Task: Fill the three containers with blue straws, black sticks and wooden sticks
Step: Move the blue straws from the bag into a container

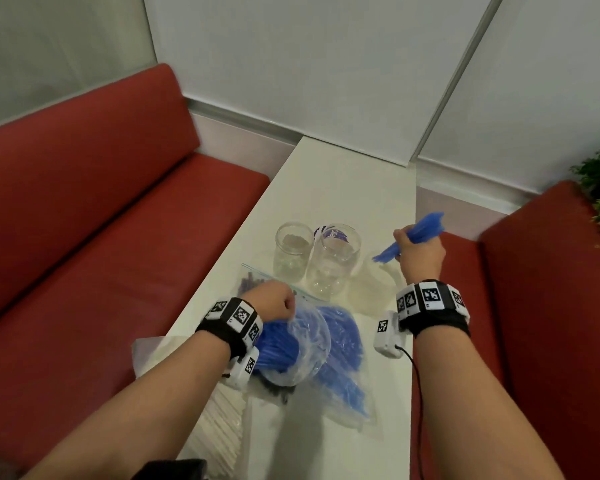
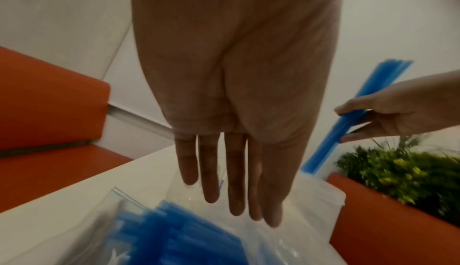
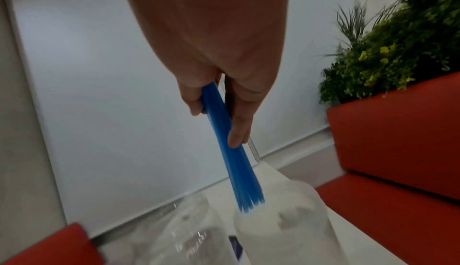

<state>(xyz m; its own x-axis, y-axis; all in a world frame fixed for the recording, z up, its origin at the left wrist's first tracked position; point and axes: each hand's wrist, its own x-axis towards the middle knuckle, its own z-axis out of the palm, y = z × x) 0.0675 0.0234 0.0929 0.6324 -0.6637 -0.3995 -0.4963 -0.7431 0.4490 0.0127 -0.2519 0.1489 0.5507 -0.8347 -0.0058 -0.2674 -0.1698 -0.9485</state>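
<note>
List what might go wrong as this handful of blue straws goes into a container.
1. The right hand holds the blue straws tilted, tips fanned just above the rightmost container; some may catch the rim and spill onto the table.
2. That container stands close beside the middle jar, so a sideways nudge might tip one.
3. The left hand holds the straw bag open; loose straws could slide out.

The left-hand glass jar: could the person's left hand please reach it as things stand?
Probably yes: the left hand is beside the glass jar, nothing stands between them, though it first must leave the bag of blue straws.
</note>
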